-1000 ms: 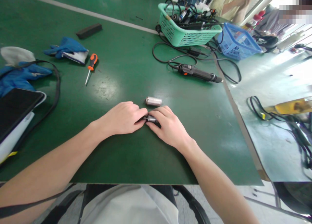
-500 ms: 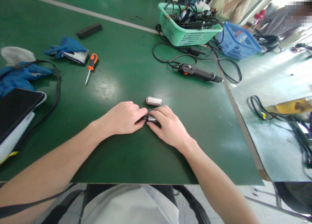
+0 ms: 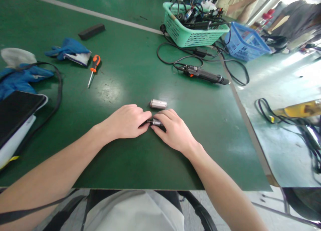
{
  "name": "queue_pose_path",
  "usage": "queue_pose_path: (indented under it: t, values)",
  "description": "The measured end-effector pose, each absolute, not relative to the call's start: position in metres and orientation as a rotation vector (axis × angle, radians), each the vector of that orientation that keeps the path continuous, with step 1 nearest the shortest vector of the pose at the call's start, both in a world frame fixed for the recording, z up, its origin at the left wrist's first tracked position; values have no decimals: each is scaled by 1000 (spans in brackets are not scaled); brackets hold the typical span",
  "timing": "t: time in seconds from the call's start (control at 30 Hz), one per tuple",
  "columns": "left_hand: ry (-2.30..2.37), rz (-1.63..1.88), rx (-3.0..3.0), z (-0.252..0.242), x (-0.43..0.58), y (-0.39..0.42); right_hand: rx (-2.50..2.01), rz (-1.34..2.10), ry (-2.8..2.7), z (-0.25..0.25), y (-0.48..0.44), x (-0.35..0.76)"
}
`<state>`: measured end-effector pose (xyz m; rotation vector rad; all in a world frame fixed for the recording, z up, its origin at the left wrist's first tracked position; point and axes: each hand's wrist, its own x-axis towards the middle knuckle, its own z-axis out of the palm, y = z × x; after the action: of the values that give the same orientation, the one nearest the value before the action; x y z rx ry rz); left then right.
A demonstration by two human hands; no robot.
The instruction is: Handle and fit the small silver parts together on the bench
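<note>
My right hand [image 3: 173, 129] is closed around a small metal cylinder [image 3: 156, 122], a dark and silver part whose right side is hidden under the fingers. My left hand [image 3: 134, 121] pinches the thin left end of that same part between thumb and forefinger. Both hands rest low over the green table, fingertips almost meeting. Just beyond them, apart from the fingers, lies a silver metal sleeve [image 3: 158, 104] on its side, with a dark tip at its left end.
An orange-handled screwdriver [image 3: 94, 65], blue gloves [image 3: 67, 51] and a black block [image 3: 91, 31] lie left. A corded electric screwdriver [image 3: 205, 75] is at right, before a green basket [image 3: 195, 38] of cables and a blue basket [image 3: 245, 43]. Other people stand at the far right.
My hands and the metal part keep almost the same place. In the far right background, a person's arm has shifted slightly.
</note>
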<state>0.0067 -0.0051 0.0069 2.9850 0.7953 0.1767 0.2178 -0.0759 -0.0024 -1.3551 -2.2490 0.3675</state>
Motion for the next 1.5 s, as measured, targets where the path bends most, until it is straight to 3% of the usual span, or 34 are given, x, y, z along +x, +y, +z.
queue_pose_path:
  t: [1.5]
  values:
    - [821,195,2942,8,7,-4,-1380,371,-2247,-3,-76,219]
